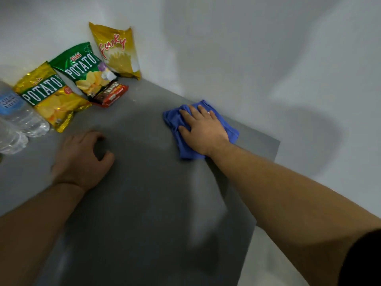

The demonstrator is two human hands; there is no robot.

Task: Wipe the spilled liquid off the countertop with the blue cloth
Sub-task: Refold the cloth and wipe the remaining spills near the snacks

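The blue cloth (175, 122) lies crumpled on the grey countertop (140, 182), near its far right edge by the wall. My right hand (203, 130) presses flat on top of it, fingers spread toward the wall. My left hand (82, 159) rests on the counter at the middle left, fingers curled, holding nothing. I cannot make out any liquid on the dull grey surface; a paler streak (206, 203) runs under my right forearm.
Three chip bags stand against the back wall: yellow potato (49, 98), green potato (84, 69), yellow Funky (117, 52). A red snack pack (111, 93) lies before them. Water bottles (18, 114) lie at far left. The counter's right edge (266, 182) drops off.
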